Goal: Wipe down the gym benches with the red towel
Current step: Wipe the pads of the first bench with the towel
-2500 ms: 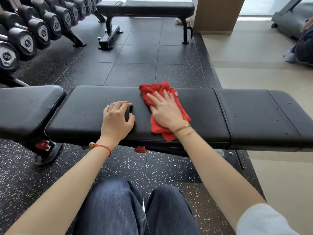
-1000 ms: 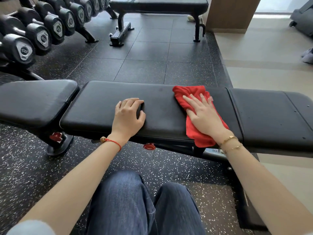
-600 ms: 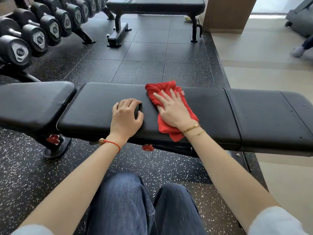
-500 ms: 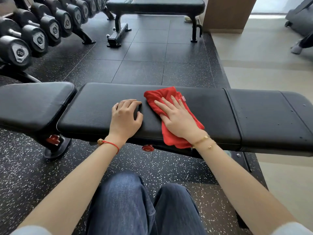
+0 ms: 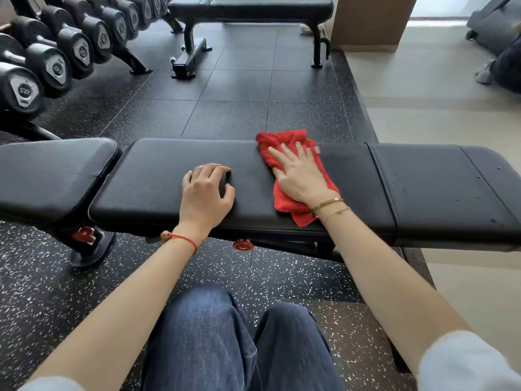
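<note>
A black padded gym bench [image 5: 158,176] runs across the view in front of me. The red towel [image 5: 284,139] lies crumpled on the middle pad, reaching from its far edge to its near edge. My right hand [image 5: 298,176] presses flat on the towel with straight, spread fingers. My left hand [image 5: 205,190] rests on the bare pad to the left of the towel, fingers curled under, holding nothing. A second black bench [image 5: 253,7] stands farther back on the floor.
A rack of dumbbells [image 5: 53,63] lines the far left. Dark speckled rubber flooring [image 5: 231,91] lies between the benches; pale floor [image 5: 428,103] begins on the right. A person's shoe and leg [image 5: 504,69] show at the far right. My knees are below the bench.
My right hand has slid the towel rightward and toward the pad's far edge after sweeping back and forth along the pad. The left hand has stayed put.
</note>
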`<state>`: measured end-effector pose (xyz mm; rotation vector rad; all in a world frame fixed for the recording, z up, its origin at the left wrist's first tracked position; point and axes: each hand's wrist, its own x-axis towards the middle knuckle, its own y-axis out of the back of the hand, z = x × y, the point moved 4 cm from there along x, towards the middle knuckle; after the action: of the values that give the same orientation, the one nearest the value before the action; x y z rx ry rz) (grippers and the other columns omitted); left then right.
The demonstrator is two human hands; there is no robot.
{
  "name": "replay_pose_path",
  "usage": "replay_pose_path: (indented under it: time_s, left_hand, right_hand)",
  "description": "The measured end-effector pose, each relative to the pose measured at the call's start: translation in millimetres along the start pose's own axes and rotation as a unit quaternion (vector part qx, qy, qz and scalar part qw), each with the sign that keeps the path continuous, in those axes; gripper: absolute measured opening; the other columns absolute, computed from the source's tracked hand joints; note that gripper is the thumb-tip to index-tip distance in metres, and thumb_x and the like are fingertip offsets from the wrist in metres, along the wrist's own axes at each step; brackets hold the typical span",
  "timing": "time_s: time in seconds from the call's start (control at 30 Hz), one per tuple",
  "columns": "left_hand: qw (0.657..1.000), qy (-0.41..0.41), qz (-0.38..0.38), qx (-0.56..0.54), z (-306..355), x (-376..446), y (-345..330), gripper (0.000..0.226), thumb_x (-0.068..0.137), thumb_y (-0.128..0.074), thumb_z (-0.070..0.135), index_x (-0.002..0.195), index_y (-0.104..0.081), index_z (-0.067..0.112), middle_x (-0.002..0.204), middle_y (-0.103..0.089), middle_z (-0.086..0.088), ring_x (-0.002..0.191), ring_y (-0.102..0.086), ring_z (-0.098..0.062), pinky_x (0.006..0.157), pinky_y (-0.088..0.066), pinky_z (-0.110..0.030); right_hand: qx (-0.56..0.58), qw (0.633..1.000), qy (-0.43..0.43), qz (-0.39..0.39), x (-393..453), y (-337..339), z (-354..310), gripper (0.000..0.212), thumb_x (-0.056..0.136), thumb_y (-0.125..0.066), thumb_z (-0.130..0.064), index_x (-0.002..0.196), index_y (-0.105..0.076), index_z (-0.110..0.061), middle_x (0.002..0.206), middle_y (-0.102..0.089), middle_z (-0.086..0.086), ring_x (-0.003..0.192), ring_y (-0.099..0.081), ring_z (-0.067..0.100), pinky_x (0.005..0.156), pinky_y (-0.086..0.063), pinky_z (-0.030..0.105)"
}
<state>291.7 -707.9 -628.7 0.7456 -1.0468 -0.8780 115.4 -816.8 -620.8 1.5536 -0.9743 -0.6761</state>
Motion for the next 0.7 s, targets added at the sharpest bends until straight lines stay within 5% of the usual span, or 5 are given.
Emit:
replay_pose_path:
  time_s: [0.23, 0.53, 0.7]
  left_hand:
    - [1.000, -0.014, 0.004, -0.010, -5, -1, 0, 0.034, 0.087, -0.053, 0.026, 0.119, -0.064, 0.021, 0.125, -0.063, 0.003, 0.119, -0.055, -0.020, 0.108, -0.036, -0.045]
    - [1.000, -0.004, 0.008, -0.009, -1, -3, -1, 0.034, 0.087, -0.055, 0.021, 0.119, -0.063, 0.016, 0.125, -0.063, -0.003, 0.119, -0.054, -0.025, 0.111, -0.035, -0.048]
    - [1.000, 0.003, 0.000, -0.008, 0, -2, 0, 0.035, 0.086, -0.055, 0.020, 0.119, -0.063, 0.017, 0.126, -0.063, -0.003, 0.120, -0.054, -0.025, 0.111, -0.034, -0.047]
  right_hand:
    - [0.020, 0.995, 0.091, 0.035, -63, 3, 0, 0.052, 0.100, -0.042, -0.030, 0.150, -0.030, -0.033, 0.159, -0.026, -0.004, 0.149, -0.012, 0.028, 0.120, 0.010, 0.040]
    - [0.015, 0.994, -0.103, 0.015, -15, 12, 38, 0.053, 0.101, -0.035, -0.035, 0.153, -0.023, -0.029, 0.162, -0.016, 0.002, 0.150, -0.006, 0.032, 0.121, 0.006, 0.044]
    - [0.013, 1.000, 0.016, 0.009, -19, -7, -40, 0.055, 0.100, -0.037, -0.035, 0.153, -0.023, -0.030, 0.162, -0.018, 0.002, 0.150, -0.005, 0.032, 0.121, 0.006, 0.046]
